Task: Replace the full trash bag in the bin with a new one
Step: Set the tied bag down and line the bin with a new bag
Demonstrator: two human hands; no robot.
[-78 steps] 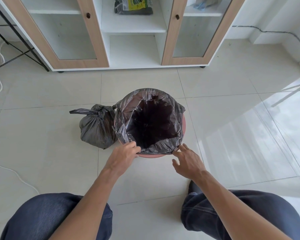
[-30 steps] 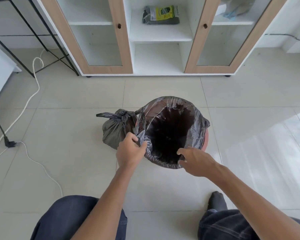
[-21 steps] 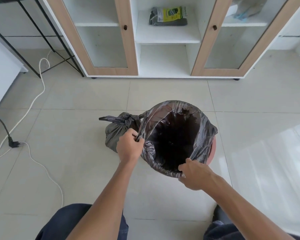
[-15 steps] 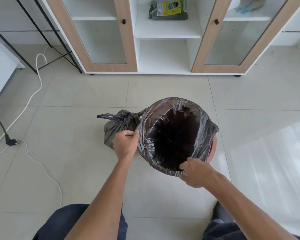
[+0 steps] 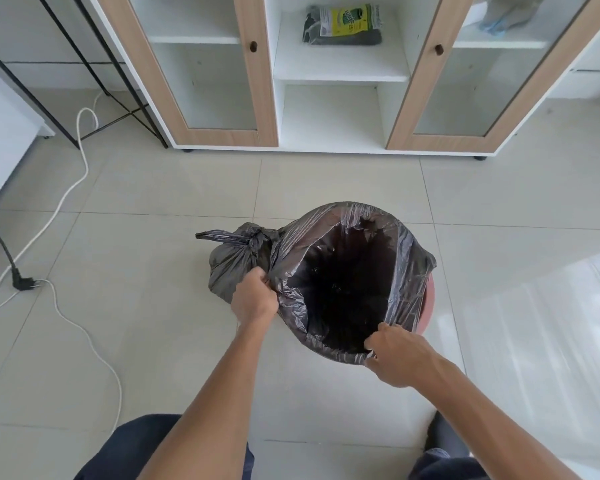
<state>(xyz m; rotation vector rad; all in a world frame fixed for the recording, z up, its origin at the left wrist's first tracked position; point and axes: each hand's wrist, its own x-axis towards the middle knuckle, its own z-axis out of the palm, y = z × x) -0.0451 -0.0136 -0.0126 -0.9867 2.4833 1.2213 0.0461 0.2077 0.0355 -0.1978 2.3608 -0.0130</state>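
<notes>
Thin, crinkly dark-grey plastic liner (image 5: 406,271) drapes over the pink round bin (image 5: 429,306): light, slippery, tear-prone. Left hand (image 5: 253,299) pinches its nine-o'clock edge, right hand (image 5: 395,355) its five-o'clock hem; best grip there.

Two dark trash bags: one tied full bag (image 5: 234,258) and one new liner (image 5: 406,261) in one bin (image 5: 429,306). Two hands, left hand (image 5: 253,299) and right hand (image 5: 397,355). One pack (image 5: 343,24), two cords.

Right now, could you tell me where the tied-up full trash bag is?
The tied full bag sits on the floor tiles, against the bin's left side, just beyond the left hand.
</notes>
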